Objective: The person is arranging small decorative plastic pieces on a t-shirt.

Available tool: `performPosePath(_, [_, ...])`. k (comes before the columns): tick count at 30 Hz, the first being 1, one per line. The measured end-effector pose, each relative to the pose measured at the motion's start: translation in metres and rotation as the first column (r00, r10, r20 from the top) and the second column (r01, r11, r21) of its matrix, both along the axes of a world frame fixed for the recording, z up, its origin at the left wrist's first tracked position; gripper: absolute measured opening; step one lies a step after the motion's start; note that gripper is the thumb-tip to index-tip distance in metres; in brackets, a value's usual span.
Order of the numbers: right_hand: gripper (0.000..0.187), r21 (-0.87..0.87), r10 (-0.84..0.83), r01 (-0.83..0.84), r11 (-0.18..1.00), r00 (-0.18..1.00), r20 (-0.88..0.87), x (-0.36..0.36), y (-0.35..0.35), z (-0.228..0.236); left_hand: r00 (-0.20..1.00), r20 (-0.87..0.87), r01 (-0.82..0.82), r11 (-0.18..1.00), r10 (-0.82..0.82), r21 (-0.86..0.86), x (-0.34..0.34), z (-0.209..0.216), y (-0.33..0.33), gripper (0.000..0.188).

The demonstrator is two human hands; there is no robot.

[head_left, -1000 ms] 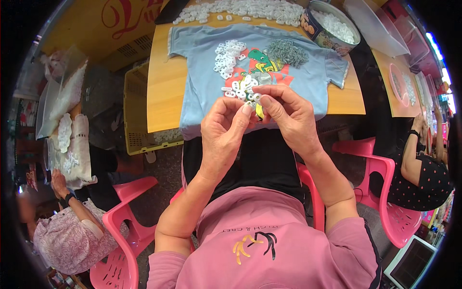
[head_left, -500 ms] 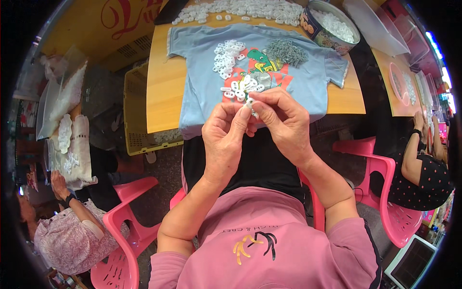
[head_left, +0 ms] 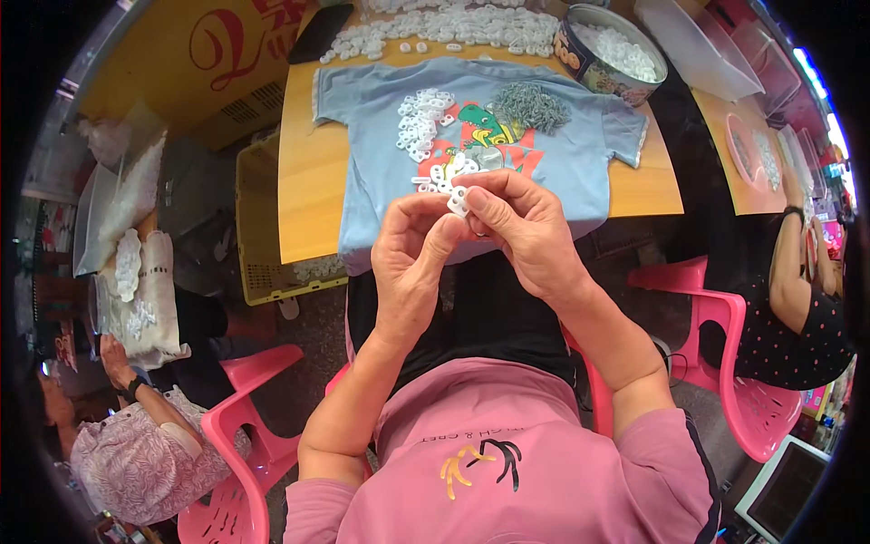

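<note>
A small white plastic piece with holes (head_left: 459, 200) is pinched between the thumb and forefinger of my right hand (head_left: 536, 238), just in front of the table's near edge. My left hand (head_left: 410, 263) is closed beside it, fingers curled and thumb pressed in. Its fingertips meet the lower side of the piece, and whatever else they grip is hidden. Beyond my fingers, loose white pieces (head_left: 442, 172) lie on a light blue T-shirt (head_left: 372, 181) spread over the table. Farther back are another heap of white pieces (head_left: 418, 127) and a pile of small grey metal pins (head_left: 533, 108).
Many white pieces (head_left: 435, 33) line the table's far side, beside a round tin (head_left: 580, 63) full of them. A dark flat object (head_left: 319, 34) lies at the far left corner. A yellow crate (head_left: 263, 272) stands left below. People sit at tables on both sides, near pink chairs (head_left: 693, 281).
The white piece now shows more plainly above my fingers, with its holes in view. My left thumb has slid lower, away from the piece, and both hands have shifted slightly left.
</note>
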State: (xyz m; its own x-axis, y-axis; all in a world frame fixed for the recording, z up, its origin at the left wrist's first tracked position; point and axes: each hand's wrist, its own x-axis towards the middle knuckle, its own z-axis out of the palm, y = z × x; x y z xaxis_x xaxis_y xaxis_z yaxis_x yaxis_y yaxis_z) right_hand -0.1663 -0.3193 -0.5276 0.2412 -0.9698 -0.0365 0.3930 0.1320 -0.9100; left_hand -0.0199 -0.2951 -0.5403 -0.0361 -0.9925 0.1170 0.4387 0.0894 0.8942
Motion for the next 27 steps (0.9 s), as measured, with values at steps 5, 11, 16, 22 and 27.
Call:
performPosePath(5, [0.037, 0.061, 0.083, -0.095, 0.994, 0.98, 0.181, 0.006, 0.008, 0.009, 0.999, 0.043, -0.002, 0.972, 0.012, -0.234, 0.003, -0.012, -0.005, 0.04])
performPosePath(11, [0.07, 0.146, 0.083, -0.133, 0.98, 0.948, 0.308, 0.014, 0.025, 0.016, 0.985, 0.07, 0.172, 0.952, -0.16, -0.253, 0.008, -0.011, 0.001, 0.054])
performPosePath(16, [0.073, 0.134, 0.066, -0.113, 0.985, 0.947, 0.314, 0.02, 0.034, 0.021, 0.982, 0.068, 0.191, 0.94, -0.179, -0.283, 0.009, -0.006, 0.004, 0.05])
performPosePath(22, [0.078, 0.102, 0.072, -0.119, 0.988, 0.923, 0.378, 0.029, 0.037, 0.019, 0.989, 0.075, 0.149, 0.932, -0.131, -0.331, 0.015, -0.006, 0.001, 0.043])
performPosePath(27, [0.079, 0.034, 0.145, -0.16, 0.987, 0.953, 0.266, 0.027, 0.032, 0.024, 0.981, 0.173, 0.153, 0.894, -0.086, -0.421, 0.036, 0.006, -0.005, 0.032])
